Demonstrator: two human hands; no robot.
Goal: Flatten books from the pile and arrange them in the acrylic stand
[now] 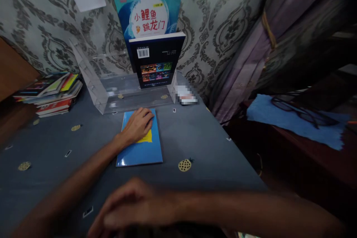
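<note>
**Desk:** What is the left hand doing?

**Photographer:** A person's left hand [138, 123] lies palm down on a thin blue book [145, 152], just in front of the clear acrylic stand [95, 89]. The fingers are stretched out and close together. They rest on the upper part of the cover and are not clamped on it.

**Desk:** And the book itself?

**Photographer:** It lies flat on the grey pineapple-print tablecloth [209, 148], with its top edge near the stand's front lip. A yellow patch on the cover shows beside the heel of the hand.

**Desk:** The right hand?

**Photographer:** The right hand [131, 208] hangs well in front of the stand, nearest the camera, with its forearm coming in from the right. It is blurred. The fingers curl downward, and I cannot tell whether they grip anything.

**Desk:** What does the stand hold?

**Photographer:** Two books stand upright in it. One is a dark book [156, 59] with its barcode showing. Behind it is a taller teal picture book [147, 7] with red Chinese lettering, set against the patterned wallpaper.

**Desk:** Anything around it?

**Photographer:** A stack of books [50, 93] lies to the left of the stand. Well to the right of the stand, past a tied curtain [251, 44], a pair of eyeglasses [301, 111] rests on a blue cloth [279, 121] on a darker surface
</note>
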